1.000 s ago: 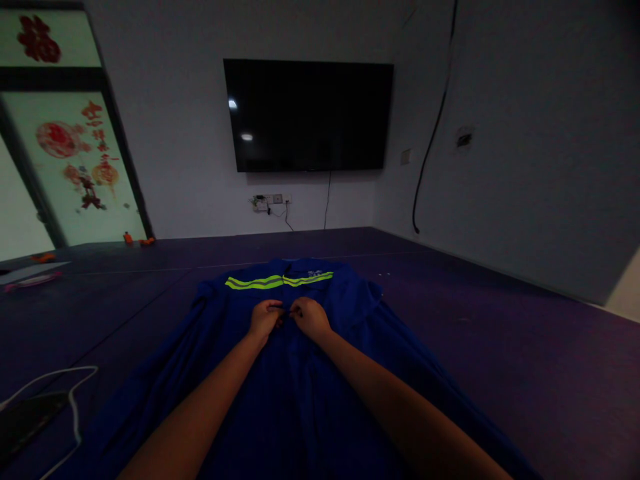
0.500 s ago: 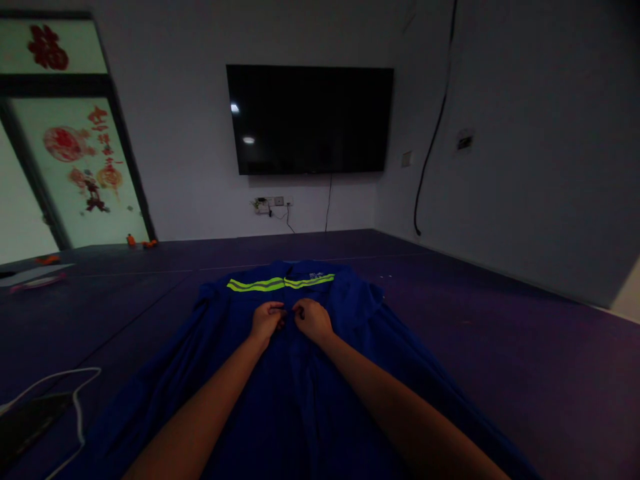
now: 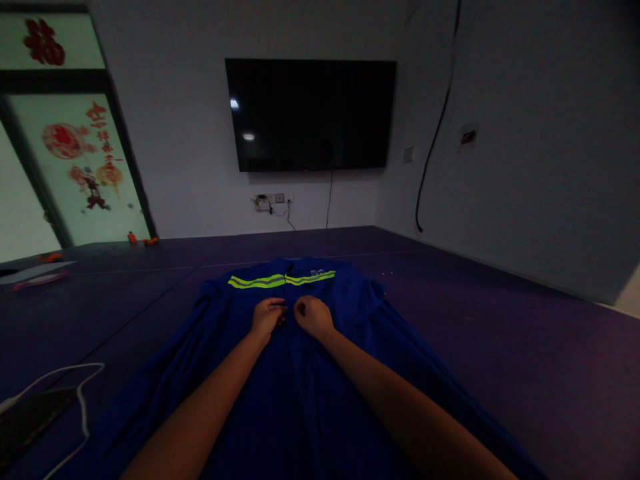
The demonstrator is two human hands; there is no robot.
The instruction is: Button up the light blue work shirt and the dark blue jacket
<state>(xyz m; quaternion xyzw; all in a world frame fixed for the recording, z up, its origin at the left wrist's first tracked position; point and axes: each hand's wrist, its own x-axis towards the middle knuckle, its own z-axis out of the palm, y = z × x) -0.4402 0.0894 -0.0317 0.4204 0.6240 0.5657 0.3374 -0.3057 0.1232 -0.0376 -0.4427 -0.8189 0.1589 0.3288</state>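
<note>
A blue work jacket (image 3: 273, 393) with yellow-green reflective stripes across the chest lies spread out, its collar away from me. Both hands are at its front opening, just below the stripes. My left hand (image 3: 267, 319) pinches the left edge of the front between thumb and fingers. Close beside it, my right hand (image 3: 314, 316) is curled, fingers closed on the other edge of the jacket front. The fingertips are dark, so any button between them cannot be made out.
The jacket lies on a purple surface (image 3: 500, 333). A dark flat object (image 3: 35, 420) with a white cable (image 3: 84, 407) is at the lower left. Small orange items (image 3: 132, 237) stand by the glass door. A television (image 3: 310, 117) hangs on the far wall, and a black cable (image 3: 440, 127) dangles at right.
The view has shifted slightly. Both hands stay at the same place on the jacket front, with only small finger movement.
</note>
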